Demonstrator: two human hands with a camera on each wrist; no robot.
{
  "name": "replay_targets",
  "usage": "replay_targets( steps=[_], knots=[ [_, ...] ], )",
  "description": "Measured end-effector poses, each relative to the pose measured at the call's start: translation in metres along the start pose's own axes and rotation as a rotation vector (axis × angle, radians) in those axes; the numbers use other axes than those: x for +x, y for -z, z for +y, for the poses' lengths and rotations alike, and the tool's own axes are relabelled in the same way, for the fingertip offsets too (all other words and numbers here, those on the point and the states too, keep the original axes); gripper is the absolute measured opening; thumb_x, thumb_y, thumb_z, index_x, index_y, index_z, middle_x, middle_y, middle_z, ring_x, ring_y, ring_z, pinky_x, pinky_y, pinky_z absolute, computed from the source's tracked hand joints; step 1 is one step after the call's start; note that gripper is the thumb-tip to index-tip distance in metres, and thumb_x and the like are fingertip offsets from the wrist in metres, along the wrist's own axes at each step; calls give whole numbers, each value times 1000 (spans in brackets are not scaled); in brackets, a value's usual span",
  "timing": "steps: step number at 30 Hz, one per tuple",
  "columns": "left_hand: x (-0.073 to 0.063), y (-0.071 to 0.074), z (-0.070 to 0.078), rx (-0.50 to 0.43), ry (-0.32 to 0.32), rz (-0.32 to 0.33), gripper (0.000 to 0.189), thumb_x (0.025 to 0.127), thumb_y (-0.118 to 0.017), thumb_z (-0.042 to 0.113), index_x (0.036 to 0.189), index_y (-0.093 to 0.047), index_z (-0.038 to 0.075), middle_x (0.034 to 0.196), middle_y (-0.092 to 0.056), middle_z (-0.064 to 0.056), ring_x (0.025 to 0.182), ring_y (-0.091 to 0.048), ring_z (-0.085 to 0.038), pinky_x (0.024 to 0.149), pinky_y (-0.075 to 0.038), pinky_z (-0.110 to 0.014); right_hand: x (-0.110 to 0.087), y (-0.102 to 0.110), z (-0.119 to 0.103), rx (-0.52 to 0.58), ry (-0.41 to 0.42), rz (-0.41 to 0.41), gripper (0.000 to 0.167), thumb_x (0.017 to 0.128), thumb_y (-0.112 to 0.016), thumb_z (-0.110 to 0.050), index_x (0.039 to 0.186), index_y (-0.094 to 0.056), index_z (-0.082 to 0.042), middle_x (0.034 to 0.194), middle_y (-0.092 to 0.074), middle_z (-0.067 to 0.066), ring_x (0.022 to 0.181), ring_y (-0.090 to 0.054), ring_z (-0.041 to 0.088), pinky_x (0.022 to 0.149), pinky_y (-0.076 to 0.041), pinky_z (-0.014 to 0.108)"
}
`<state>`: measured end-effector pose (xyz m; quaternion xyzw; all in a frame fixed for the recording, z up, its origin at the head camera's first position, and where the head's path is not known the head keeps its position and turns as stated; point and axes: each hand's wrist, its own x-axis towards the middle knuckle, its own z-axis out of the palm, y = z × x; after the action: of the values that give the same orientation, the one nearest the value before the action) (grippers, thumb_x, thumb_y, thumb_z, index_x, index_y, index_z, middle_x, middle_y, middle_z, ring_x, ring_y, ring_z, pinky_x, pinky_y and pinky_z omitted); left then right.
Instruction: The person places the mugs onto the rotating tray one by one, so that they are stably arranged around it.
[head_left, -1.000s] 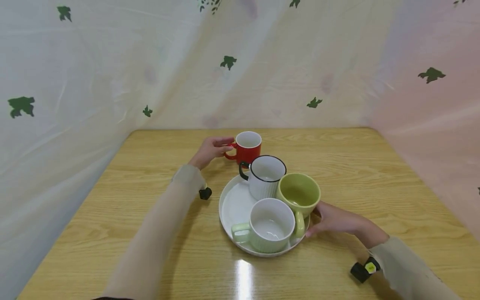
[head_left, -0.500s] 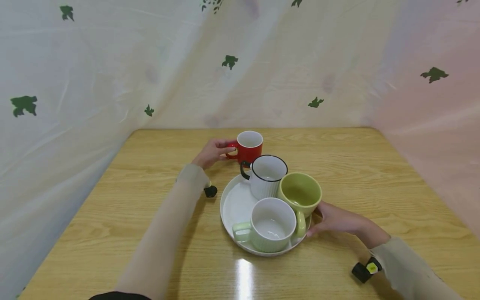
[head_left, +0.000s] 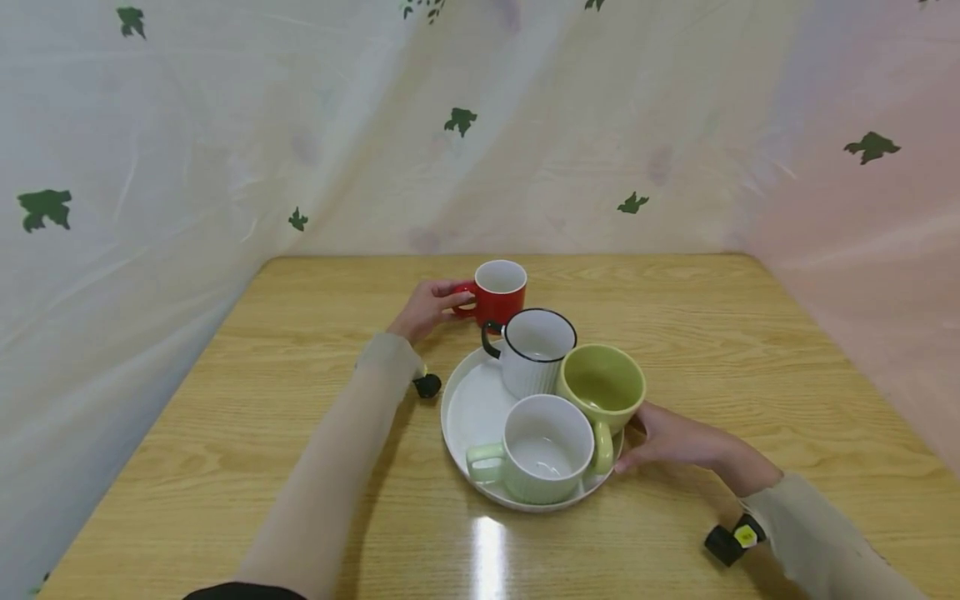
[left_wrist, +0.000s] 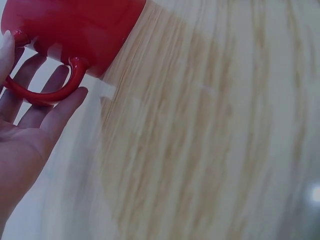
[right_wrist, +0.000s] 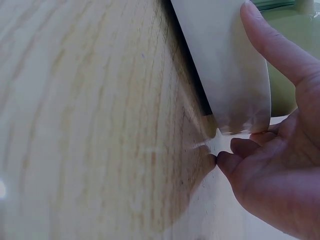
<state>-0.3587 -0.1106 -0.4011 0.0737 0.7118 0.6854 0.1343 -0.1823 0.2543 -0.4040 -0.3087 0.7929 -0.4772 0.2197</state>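
A red mug (head_left: 500, 298) with a white inside stands at the far side of the table. My left hand (head_left: 426, 307) grips its handle; in the left wrist view the fingers pass through the handle (left_wrist: 50, 95) and the thumb lies at its top. In front of it sits a round white tray (head_left: 468, 408). On the tray are a white mug with a black rim (head_left: 528, 375), a yellow-green mug (head_left: 600, 387) and a pale green mug (head_left: 546, 467). My right hand (head_left: 678, 437) holds the tray's right edge, thumb against the rim (right_wrist: 240, 65) and fingers low beneath it.
The wooden table (head_left: 262, 400) extends around the tray on all sides. A pale curtain (head_left: 540, 167) with green leaf and bird shapes hangs behind it and at both sides. The tray's left part is bare white.
My left hand has moved slightly right and its fingers have closed on the red mug's handle. My right hand stays at the tray's edge, and the mugs keep their places.
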Motion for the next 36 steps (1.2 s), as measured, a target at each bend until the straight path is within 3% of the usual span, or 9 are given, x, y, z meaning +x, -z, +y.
replay_targets(
  steps=[7, 12, 13, 15, 18, 20, 29, 34, 36],
  knots=[
    [-2, -2, 1, -23, -18, 15, 38, 98, -55, 9, 134, -55, -1, 136, -55, -20, 126, -55, -34, 101, -51, -46, -1, 0, 0, -11, -10, 9, 97, 76, -80, -11, 148, -18, 8, 150, -25, 35, 139, -19, 54, 102, -25, 3],
    [-3, -4, 1, -16, -34, 48, 35, 98, -54, 8, 131, -56, -5, 128, -59, -19, 123, -55, -35, 100, -51, -49, -1, -2, 2, -13, -37, 21, 98, 76, -81, -13, 149, -18, 5, 152, -25, 32, 139, -29, 8, 103, -25, 3],
    [-3, -4, 1, -17, -38, 52, 35, 98, -54, 7, 130, -56, -6, 126, -59, -19, 122, -55, -35, 99, -51, -49, -1, -2, 3, -14, -37, 22, 99, 75, -81, -13, 149, -17, 6, 152, -25, 32, 139, -29, 7, 103, -25, 3],
    [-4, -4, 2, -28, -45, 65, 35, 97, -54, 6, 130, -56, -7, 122, -60, -17, 122, -55, -36, 99, -51, -50, -1, -2, 3, -8, -40, 23, 99, 75, -81, -13, 149, -17, 6, 153, -24, 32, 141, -28, 12, 102, -24, 2],
    [-5, -4, 3, -22, -52, 93, 34, 97, -55, 6, 129, -57, -7, 120, -61, -15, 122, -55, -36, 99, -51, -49, -1, -2, 3, -5, -39, 24, 100, 75, -81, -13, 149, -15, 7, 153, -22, 33, 142, -20, 41, 101, -24, 1],
    [-7, -3, 3, -31, -56, 115, 34, 97, -56, 6, 128, -58, -6, 121, -61, -16, 122, -55, -36, 100, -51, -49, -1, -2, 2, -3, -40, 22, 101, 75, -81, -13, 149, -15, 7, 153, -22, 33, 140, -17, 51, 101, -24, 1],
    [-23, 2, 14, -77, -79, 231, 35, 95, -59, 9, 127, -58, -6, 126, -61, -21, 123, -55, -42, 98, -53, -44, -1, -3, 0, -9, -27, 21, 98, 76, -80, -12, 148, -17, 8, 152, -24, 34, 139, -19, 54, 103, -26, 4],
    [-38, 2, 23, -72, -88, 277, 35, 96, -59, 10, 127, -58, -6, 112, -66, -9, 104, -65, -23, 95, -54, -42, -2, -3, -1, -15, -33, 26, 99, 76, -81, -13, 149, -16, 7, 151, -25, 34, 138, -21, 53, 102, -25, 3],
    [-45, 2, 26, -66, -85, 288, 36, 96, -58, 11, 128, -58, -5, 114, -66, -10, 102, -65, -18, 95, -54, -42, -2, -3, 0, -24, -26, 29, 99, 76, -81, -13, 148, -17, 7, 150, -27, 34, 140, -27, 44, 102, -25, 3]
  ],
)
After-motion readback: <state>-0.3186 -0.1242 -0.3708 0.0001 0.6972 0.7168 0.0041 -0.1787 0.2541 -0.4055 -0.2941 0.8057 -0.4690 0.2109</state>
